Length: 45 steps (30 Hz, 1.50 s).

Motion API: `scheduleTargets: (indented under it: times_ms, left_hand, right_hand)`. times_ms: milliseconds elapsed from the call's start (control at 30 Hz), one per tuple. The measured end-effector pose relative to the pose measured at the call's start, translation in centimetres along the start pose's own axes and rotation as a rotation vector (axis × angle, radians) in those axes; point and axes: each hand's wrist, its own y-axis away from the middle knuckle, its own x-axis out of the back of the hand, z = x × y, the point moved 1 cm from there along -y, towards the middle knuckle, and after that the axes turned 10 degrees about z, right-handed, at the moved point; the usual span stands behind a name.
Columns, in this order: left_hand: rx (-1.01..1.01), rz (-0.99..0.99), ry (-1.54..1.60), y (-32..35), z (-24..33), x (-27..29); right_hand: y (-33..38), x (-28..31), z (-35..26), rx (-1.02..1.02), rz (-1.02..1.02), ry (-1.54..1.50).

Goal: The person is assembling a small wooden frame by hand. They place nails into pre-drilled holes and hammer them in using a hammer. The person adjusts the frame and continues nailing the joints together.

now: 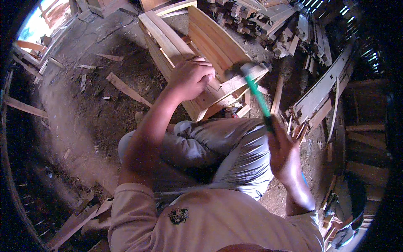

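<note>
On the wooden frame (201, 63), left hand (191, 77) fingers clench; right hand (283, 153) grips the hammer (256, 90).

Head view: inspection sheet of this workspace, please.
Surface: dirt floor, dusty, strewn with wood chips.
Job's things: slatted wooden frame on the ground; green-handled hammer, head blurred over the frame's edge.
Clutter: loose wood strips, offcut pile.
Grippers: left hand clenched on the frame; right hand grips the hammer handle.
Cables: nothing seen.
Surroundings: stacked planks at right, daylight at upper left.
</note>
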Motion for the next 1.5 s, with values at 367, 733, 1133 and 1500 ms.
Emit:
scheduleTargets:
  times_ms: [367, 733, 1133, 1500]
  left_hand:
    - [-0.080, 0.018, -0.043, -0.1, -0.9, -0.7]
    - [-0.012, -0.053, -0.040, 0.0, -1.0, -0.7]
    - [-0.016, -0.076, -0.045, 0.4, -2.1, -1.6]
    - [0.000, -0.071, -0.040, 0.2, -1.5, -0.9]
  right_hand:
    - [0.6, -0.4, -0.2, 0.057, 0.075, 0.066]
    - [1.3, -0.9, -0.1, 0.029, 0.145, 0.186]
    - [2.3, -1.1, 0.7, -0.201, 0.297, -0.175]
    - [2.2, -0.5, -1.7, -0.113, 0.204, -0.025]
